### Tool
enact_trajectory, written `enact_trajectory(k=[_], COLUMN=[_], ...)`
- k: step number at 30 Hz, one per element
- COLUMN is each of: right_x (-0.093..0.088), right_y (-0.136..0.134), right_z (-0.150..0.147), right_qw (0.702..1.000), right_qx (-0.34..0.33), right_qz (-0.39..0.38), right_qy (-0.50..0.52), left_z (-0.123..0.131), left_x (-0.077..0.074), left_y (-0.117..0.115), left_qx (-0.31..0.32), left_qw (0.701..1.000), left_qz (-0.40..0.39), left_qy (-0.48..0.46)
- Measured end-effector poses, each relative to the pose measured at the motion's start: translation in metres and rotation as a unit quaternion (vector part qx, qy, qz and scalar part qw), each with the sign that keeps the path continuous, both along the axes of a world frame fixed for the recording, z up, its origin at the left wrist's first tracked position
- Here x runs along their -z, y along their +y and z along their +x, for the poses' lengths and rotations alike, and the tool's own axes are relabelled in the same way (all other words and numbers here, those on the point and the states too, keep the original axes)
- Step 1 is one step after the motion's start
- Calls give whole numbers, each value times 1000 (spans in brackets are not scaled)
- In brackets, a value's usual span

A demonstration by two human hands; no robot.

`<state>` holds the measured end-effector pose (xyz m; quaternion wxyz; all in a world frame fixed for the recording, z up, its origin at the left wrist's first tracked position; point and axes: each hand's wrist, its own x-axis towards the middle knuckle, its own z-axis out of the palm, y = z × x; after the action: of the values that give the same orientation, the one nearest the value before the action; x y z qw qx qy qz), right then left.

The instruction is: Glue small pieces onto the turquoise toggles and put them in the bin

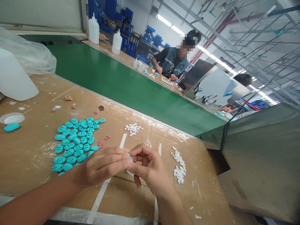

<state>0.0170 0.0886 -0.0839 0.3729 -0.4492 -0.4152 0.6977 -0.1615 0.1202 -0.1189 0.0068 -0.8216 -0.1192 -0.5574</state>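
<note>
My left hand (106, 163) and my right hand (151, 166) meet over the near part of the table. Between their fingertips a bit of a small turquoise piece (131, 157) shows; the fingers cover most of it. Both hands are closed on it, the right in a pinch, the left with its fingers pressed together. Left of my hands lie many oval turquoise pieces (77, 140) with moulded slots. Small white ring-like parts (133, 128) form one pile beyond my hands, and more white parts (179, 170) lie to the right. Something whitish below my fingertips is mostly hidden.
White tape strips (99, 200) run across the brown tabletop (35, 162). Pink bits (100, 142) and a dark disc (101, 108) lie farther off. Beyond is a green conveyor belt (112, 79); a metal housing (260, 162) stands right. Across the belt a person (173, 59) handles similar parts.
</note>
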Motion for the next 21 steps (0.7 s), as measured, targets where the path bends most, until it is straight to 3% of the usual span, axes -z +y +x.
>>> enact_trajectory(k=[7,13,21], right_x=[-1,-1,9], right_y=[5,0,-12], right_z=[9,6,11], right_qw=[994,996,993], right_qx=[-48,-34,-51], right_qz=[-82,-69,-45], right_qy=[46,47,100], left_z=[2,5,8], left_x=[-6,-8,-3], left_y=[-1,-4,-5], left_qx=[39,39,75], left_qw=[998,999,989], left_qz=[-1,-15,-122], left_qy=[39,24,-42])
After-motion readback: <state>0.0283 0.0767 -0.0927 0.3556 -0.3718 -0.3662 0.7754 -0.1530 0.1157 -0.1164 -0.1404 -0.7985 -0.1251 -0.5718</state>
